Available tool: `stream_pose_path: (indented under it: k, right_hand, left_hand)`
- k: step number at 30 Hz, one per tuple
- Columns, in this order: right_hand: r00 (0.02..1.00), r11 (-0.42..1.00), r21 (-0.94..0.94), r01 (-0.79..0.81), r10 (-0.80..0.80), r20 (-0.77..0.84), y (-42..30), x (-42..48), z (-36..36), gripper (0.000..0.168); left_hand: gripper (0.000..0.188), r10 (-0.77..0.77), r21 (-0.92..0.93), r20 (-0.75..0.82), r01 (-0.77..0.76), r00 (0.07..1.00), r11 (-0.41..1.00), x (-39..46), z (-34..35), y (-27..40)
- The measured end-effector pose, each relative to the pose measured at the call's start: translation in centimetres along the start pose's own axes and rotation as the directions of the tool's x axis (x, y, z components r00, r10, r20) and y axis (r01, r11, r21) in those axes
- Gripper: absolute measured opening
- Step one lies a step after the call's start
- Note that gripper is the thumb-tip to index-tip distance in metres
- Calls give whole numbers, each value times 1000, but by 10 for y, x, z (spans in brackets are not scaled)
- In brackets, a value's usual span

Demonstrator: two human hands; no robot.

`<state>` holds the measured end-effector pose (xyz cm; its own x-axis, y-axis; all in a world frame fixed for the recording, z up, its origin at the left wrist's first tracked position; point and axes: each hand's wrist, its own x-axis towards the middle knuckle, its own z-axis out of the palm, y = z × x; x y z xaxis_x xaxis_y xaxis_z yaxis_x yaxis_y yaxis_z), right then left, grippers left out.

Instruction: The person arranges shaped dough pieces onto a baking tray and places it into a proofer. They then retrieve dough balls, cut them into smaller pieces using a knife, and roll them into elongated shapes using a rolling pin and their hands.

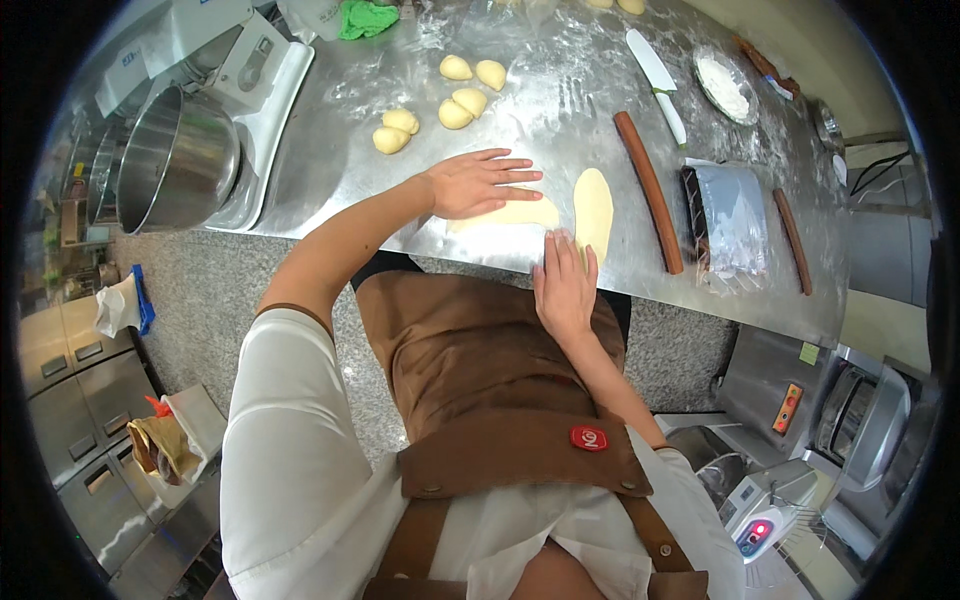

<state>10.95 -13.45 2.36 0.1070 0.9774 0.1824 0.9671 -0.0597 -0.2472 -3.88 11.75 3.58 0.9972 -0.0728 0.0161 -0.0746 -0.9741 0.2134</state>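
My left hand lies palm down, fingers apart, over the upper edge of a flat piece of dough on the steel table. My right hand rests at the table's front edge, its fingertips by that dough's right end and touching or beside the lower end of a second flat, oval dough piece. What lies under both palms is hidden. Beyond the hands sit several dough balls, some touching in pairs. To the right lies a thick wooden rolling pin.
A mixer bowl stands at the left. Farther right are a knife with a white handle, a bowl of flour, a plastic-wrapped package and a thinner wooden rod. A green cloth lies at the back.
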Motion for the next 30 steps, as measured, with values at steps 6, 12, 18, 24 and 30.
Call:
stream_pose_path:
  k: [6,12,18,24,30]
  right_hand:
    - [1000,995,96,-18,17,14,-19,19,2,58]
    - [999,998,57,16,-19,48,-17,11,17,62]
    - [998,989,140,42,-49,47,-27,6,2,63]
    - [997,976,206,74,-76,2,-40,24,25,65]
    - [988,964,242,112,-135,80,-39,6,6,64]
  left_hand:
    - [56,-4,14,-19,4,1000,1000,-2,2,-2]
    - [56,-12,22,-52,13,999,1000,-3,1,-3]
    - [56,-8,4,-59,8,998,1000,-6,3,-2]
    - [54,4,-34,-120,-8,993,999,-4,6,-4]
    - [56,-2,-13,-75,1,997,1000,-8,4,-2]
